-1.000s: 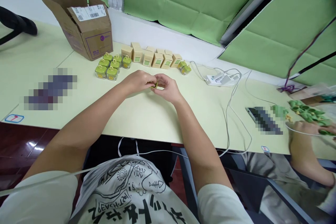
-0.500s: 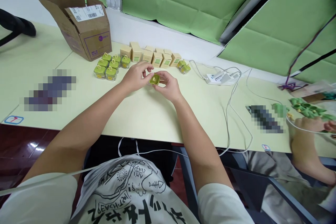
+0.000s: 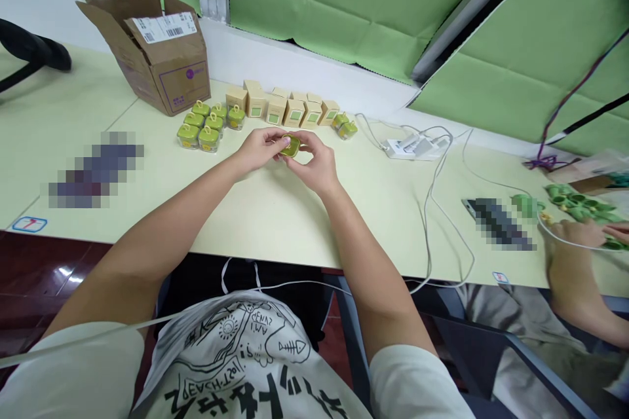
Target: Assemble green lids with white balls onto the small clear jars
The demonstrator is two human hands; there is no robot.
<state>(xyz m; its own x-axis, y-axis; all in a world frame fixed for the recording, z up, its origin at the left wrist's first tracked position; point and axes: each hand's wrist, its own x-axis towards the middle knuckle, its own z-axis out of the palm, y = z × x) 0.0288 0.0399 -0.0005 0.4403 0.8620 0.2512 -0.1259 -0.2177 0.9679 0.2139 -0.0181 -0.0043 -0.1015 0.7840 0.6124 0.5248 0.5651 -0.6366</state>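
Observation:
A small rounded-square container with a green top [image 3: 291,146] is held between my two hands above the table, its green face tilted toward me. My left hand [image 3: 260,149] is closed on its left side, the thumb pressing on the green face. Fingers of my right hand [image 3: 317,160] curl around the right side and back edge. Most of the container's body is hidden by the fingers. Left of my hands, several clear boxes with green lids and loop handles [image 3: 209,136] stand in a cluster. Behind stand several small tan cartons [image 3: 293,111] in a row.
Two more green-lidded boxes [image 3: 348,129] stand right of the cartons. A large open cardboard box [image 3: 181,82] is at the back left. A power strip [image 3: 413,148] with trailing white cables lies to the right. At far right, another person's hand [image 3: 580,234] is near green pieces [image 3: 582,203].
My left hand has closed in on the container, its thumb now lying over the green face. My right hand keeps its hold. The view has shifted slightly.

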